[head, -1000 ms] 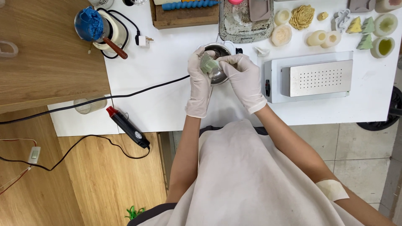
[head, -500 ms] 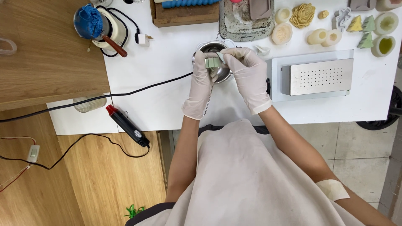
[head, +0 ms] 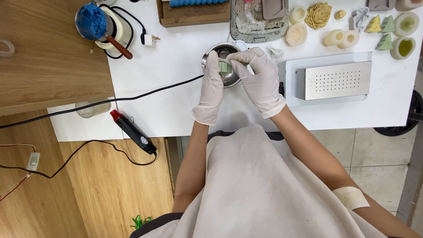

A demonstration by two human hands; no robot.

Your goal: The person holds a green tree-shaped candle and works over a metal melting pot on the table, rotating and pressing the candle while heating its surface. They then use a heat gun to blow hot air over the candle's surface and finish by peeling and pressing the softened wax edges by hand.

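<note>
Both gloved hands pinched a small green block [head: 224, 66] above the steel bowl [head: 211, 58]. The left hand [head: 210, 88] and right hand [head: 259, 79] gripped it between fingertips

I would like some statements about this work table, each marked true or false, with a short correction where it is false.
1. Both hands wear white gloves. True: left hand, right hand.
2. The hands hold a small green piece over a metal bowl. True.
3. The metal bowl stands on the wooden floor. False: it stands on the white table.
4. The black tool with a red tip is in the right hand. False: it lies at the table's edge, apart from both hands.
5. A perforated metal plate lies right of the hands. True.
</note>
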